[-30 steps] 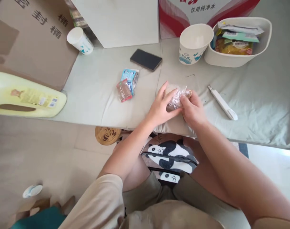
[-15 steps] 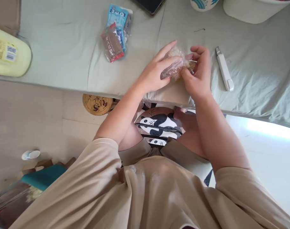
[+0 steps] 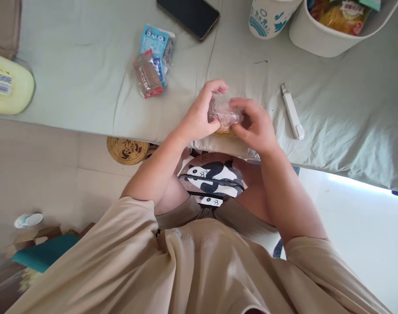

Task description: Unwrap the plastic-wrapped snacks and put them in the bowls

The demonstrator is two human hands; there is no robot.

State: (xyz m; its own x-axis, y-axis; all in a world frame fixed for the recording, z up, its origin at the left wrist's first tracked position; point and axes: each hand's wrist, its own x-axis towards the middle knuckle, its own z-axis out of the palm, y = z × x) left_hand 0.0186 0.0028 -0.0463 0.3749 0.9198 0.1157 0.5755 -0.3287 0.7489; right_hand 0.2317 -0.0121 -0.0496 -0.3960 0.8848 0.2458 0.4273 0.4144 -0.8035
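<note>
Close to the table's near edge, a crinkled clear plastic package [image 3: 225, 114] with something yellowish at its lower side sits between both hands. My left hand [image 3: 203, 111] cups its left side, thumb at the bottom and fingers bent over the top. From the right, my right hand [image 3: 256, 124] pinches the wrap between thumb and bent fingers. What the plastic encloses is too blurred to name. To the right lies a white box cutter [image 3: 293, 112]. Several small snack packets [image 3: 151, 65], blue and brown-red, lie to the left.
A black phone [image 3: 192, 16], a patterned paper cup [image 3: 267, 19] and a white bin [image 3: 326, 41] with packaged food stand along the far side of the cloth-covered table [image 3: 87, 78]. At the left is a yellow bottle [image 3: 11, 87]. A round wooden stool [image 3: 127, 150] is below the edge.
Both hands and the package have come nearer to the table's edge. The package has turned, its yellowish part moving from the right to the bottom. The view has shifted, showing more of the phone and bin.
</note>
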